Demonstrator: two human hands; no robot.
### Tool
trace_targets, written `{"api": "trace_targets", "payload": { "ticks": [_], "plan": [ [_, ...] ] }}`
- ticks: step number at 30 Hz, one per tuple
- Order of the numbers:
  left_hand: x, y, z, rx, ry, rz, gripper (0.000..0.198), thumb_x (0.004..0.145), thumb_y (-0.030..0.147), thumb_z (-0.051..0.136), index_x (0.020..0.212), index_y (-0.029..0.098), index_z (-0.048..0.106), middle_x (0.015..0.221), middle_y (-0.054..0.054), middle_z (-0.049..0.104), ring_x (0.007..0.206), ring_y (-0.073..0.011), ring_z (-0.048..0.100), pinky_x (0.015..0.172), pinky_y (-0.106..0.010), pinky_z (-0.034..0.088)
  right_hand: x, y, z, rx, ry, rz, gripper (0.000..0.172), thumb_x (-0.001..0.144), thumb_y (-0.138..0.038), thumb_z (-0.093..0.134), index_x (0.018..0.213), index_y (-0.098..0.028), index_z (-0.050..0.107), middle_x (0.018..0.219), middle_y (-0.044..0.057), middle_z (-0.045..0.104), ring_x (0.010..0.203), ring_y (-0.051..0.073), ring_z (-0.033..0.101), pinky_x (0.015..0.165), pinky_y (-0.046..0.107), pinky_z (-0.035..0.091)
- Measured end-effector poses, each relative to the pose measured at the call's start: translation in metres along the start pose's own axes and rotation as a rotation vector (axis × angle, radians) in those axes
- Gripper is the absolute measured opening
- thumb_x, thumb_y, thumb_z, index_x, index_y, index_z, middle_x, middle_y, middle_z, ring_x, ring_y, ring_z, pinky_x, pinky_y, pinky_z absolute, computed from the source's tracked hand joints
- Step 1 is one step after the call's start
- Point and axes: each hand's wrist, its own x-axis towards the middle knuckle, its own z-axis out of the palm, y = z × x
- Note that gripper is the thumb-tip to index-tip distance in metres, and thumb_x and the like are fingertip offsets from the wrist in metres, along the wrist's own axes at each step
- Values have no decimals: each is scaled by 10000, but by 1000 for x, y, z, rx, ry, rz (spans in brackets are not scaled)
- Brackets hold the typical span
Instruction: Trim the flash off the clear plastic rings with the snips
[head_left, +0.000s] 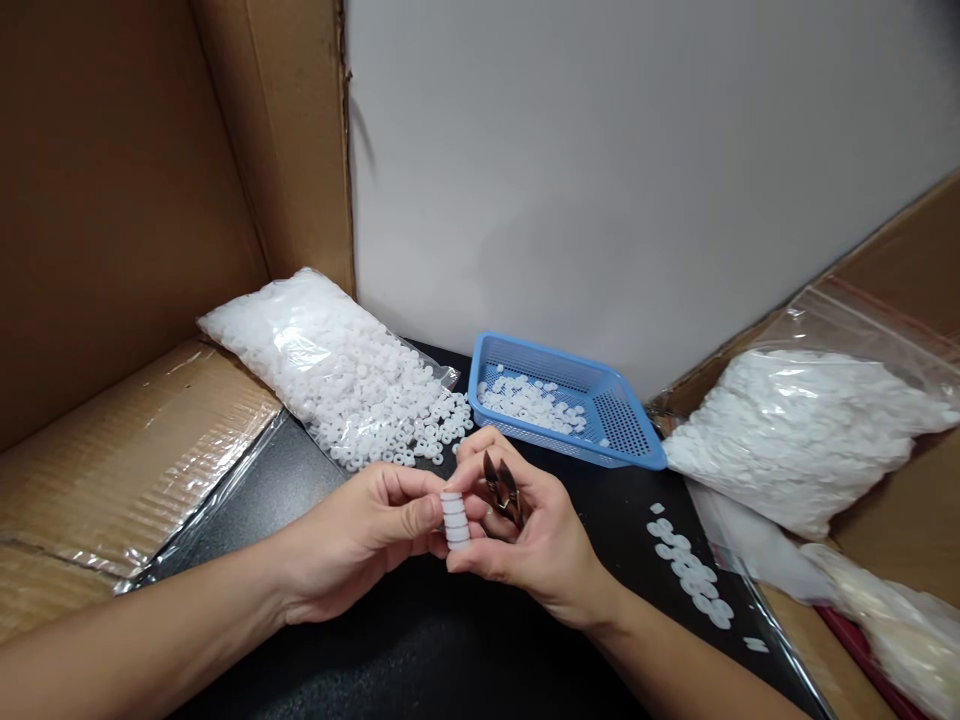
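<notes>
A short upright stack of white discs (455, 521) is pinched between both hands over the black table. My left hand (367, 540) is closed on its left side, with the thumb on the discs. My right hand (532, 530) holds the stack top and bottom between index finger and thumb. Dark pointed cutters (502, 487) also rest in my right hand, their blades apart and pointing up. Behind the hands lies a clear bag of white rings (337, 360), with rings spilled from its mouth.
A blue perforated basket (637, 440) with small white pieces stands behind my right hand. Loose white discs (690, 570) lie on the black table (420, 640) at the right. A filled clear bag (810, 430) is farther right. Cardboard and a pale panel surround the area.
</notes>
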Motion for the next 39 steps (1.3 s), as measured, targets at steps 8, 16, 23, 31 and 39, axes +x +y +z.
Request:
{"api": "trace_targets", "payload": {
  "ticks": [8, 16, 23, 31, 39],
  "plan": [
    [-2, 5, 4, 97, -42, 12, 228, 750, 401, 865, 860, 204, 839, 871, -56, 794, 832, -188, 683, 836, -324, 502, -2, 1, 2, 86, -25, -21, 370, 580, -278, 973, 854, -275, 725, 960, -4, 433, 737, 123, 448, 575, 246, 437],
    [-4, 8, 7, 114, -27, -8, 246, 748, 403, 867, 848, 180, 840, 879, -51, 779, 879, -168, 662, 853, -261, 473, -1, 9, 1, 117, -42, -93, 368, 602, -254, 961, 880, -265, 720, 977, 0, 437, 782, 126, 504, 616, 251, 505],
    [-4, 6, 5, 113, -10, -26, 358, 683, 471, 893, 861, 166, 831, 853, -38, 735, 880, -166, 621, 846, -254, 447, 0, 8, 1, 102, -24, -122, 340, 605, -233, 962, 858, -275, 738, 941, -8, 452, 789, 123, 512, 579, 216, 480],
    [-3, 3, 8, 44, 19, -50, 227, 733, 347, 876, 718, 140, 785, 670, -10, 661, 669, -109, 537, 678, -209, 405, 1, 12, 0, 65, -18, -191, 325, 660, -255, 937, 916, -275, 736, 1010, 2, 568, 808, 116, 585, 627, 214, 515],
    [-3, 1, 7, -52, 24, -76, 266, 682, 354, 916, 726, 120, 797, 676, -11, 661, 635, -88, 520, 667, -193, 423, -2, 8, 3, -105, 61, -349, 322, 700, -317, 914, 955, -291, 719, 970, 8, 726, 878, 159, 681, 678, 246, 577]
  ]
}}
